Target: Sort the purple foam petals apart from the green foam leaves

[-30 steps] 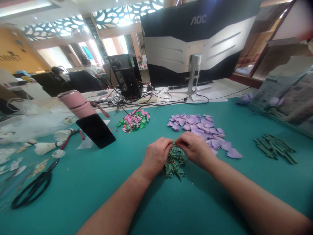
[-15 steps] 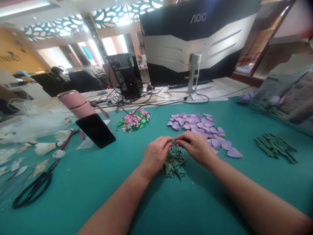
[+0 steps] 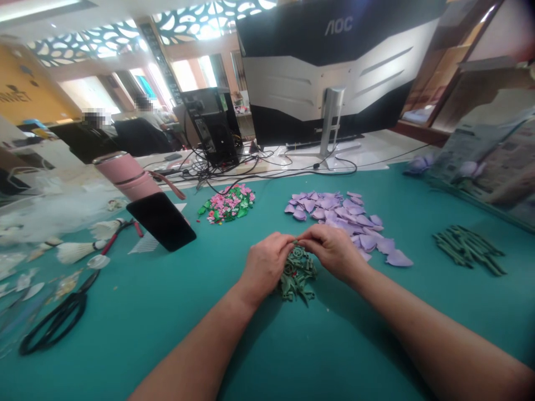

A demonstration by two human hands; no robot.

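My left hand (image 3: 267,262) and my right hand (image 3: 332,249) meet fingertip to fingertip in the middle of the table. Between their pinched thumbs and forefingers is a small green plastic piece (image 3: 295,241), mostly covered by the fingers. Just below lies a heap of grey-green plastic parts (image 3: 297,281), some ring-shaped and some leaf-like, with a speck of red among them. The left hand hides part of this heap. Behind my right hand spreads a pile of light purple petal pieces (image 3: 330,209).
Pink and green small parts (image 3: 229,203) lie farther back, green stems (image 3: 468,249) at the right. On the left are a phone (image 3: 162,221) leaning on a pink bottle (image 3: 125,177), black scissors (image 3: 61,317) and shuttlecocks (image 3: 75,252). A monitor (image 3: 288,83) stands behind; people sit in the background.
The view has shifted very slightly. Both hands stay together over the heap in nearly the same pinch, and the piles look unchanged.
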